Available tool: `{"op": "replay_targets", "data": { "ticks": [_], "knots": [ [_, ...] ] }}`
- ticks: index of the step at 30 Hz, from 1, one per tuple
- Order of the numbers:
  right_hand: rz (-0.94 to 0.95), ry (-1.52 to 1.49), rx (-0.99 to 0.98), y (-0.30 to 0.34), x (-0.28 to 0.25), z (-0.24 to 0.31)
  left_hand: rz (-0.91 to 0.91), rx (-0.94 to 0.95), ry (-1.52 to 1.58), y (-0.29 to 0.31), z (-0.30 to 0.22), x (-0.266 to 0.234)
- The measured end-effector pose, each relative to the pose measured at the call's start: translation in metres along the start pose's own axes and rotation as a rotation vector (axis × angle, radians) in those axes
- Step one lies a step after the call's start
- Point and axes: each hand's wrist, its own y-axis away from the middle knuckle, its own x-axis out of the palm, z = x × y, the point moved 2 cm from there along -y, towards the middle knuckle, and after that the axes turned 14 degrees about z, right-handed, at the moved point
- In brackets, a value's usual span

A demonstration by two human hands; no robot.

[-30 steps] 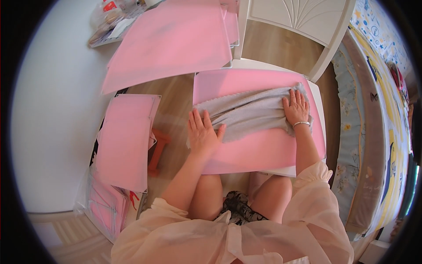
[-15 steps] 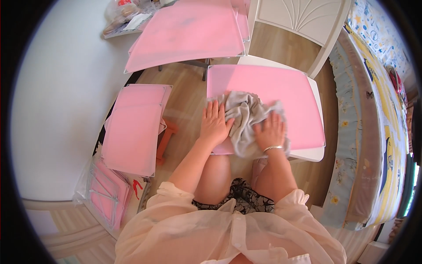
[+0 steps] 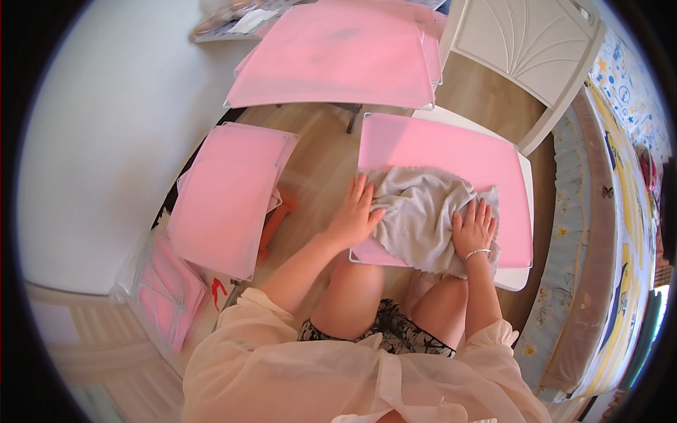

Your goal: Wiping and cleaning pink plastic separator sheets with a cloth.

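A pink panel with pale corner pieces lies flat on the white chair seat in front of me. Over its near half is spread a wrinkled grey cloth, part of which hangs past the panel's near edge. My left hand rests at the cloth's left edge, fingers stretched and thumb apart, touching it. On the cloth's right side my right hand lies flat with fingers extended, a silver bracelet at its wrist. Neither hand grips the cloth.
Stacked pink panels stand at the far side; another stack sits left above an orange stool-like piece. Lower left are plastic-wrapped pink panels and a red tool. The chair back rises beyond; a bed borders the right.
The bunched cloth is now spread flatter over the panel. My hands are farther apart, the right one shifted right and nearer me. The whole view has moved slightly.
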Motion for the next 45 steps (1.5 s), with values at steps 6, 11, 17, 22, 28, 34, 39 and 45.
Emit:
{"op": "replay_targets", "data": {
  "ticks": [6, 11, 17, 22, 28, 34, 39, 45],
  "knots": [
    [-0.042, 0.026, -0.135, 0.000, 0.005, -0.002, 0.041, -0.204, 0.039, -0.108, 0.037, -0.027],
    [-0.045, -0.019, -0.100, 0.003, 0.005, 0.003, 0.093, -0.204, 0.028, -0.180, 0.052, -0.036],
    [-0.023, -0.062, -0.072, 0.000, 0.001, 0.002, 0.146, -0.365, -0.197, -0.197, 0.027, -0.026],
    [-0.050, -0.061, -0.050, 0.000, 0.001, 0.006, 0.252, -0.093, -0.451, -0.140, -0.018, 0.008],
    [-0.016, -0.045, -0.015, -0.006, 0.001, 0.003, 0.347, 0.049, -0.379, -0.029, -0.076, 0.017],
    [0.002, -0.047, -0.012, -0.002, 0.000, 0.008, -0.120, -0.344, -0.298, 0.059, -0.052, 0.009],
    [-0.064, -0.060, -0.061, -0.005, 0.007, -0.001, 0.234, -0.693, 0.588, 0.057, -0.030, 0.010],
    [-0.040, 0.146, -0.506, 0.047, 0.015, 0.066, -0.339, -0.560, 0.516, 0.045, -0.011, 0.026]
  ]
}}
